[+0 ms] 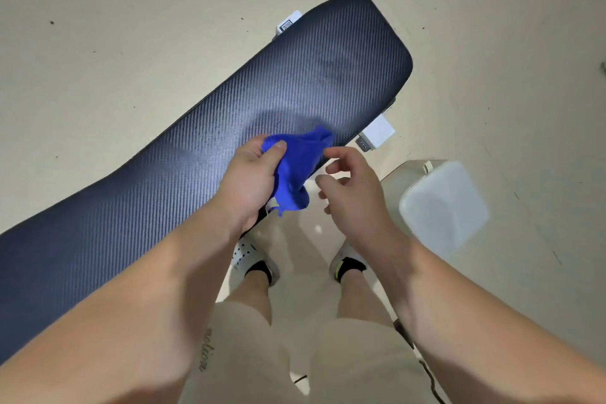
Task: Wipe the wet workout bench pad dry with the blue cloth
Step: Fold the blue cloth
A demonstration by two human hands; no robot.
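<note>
Floor (131, 26), 1 bench pad (262, 92), 1 blue cloth (296, 167), 2 hands

Bench pad (229, 115) weave-textured with soft sheen (carbon-fibre look), blue cloth (296, 167) soft matt fabric, floor (131, 26) matt

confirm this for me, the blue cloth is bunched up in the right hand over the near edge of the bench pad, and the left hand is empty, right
Not quite: the head view shows the blue cloth bunched in the left hand, over the near edge of the bench pad. It is the right hand that is empty, its fingers loosely curled beside the cloth.
</note>
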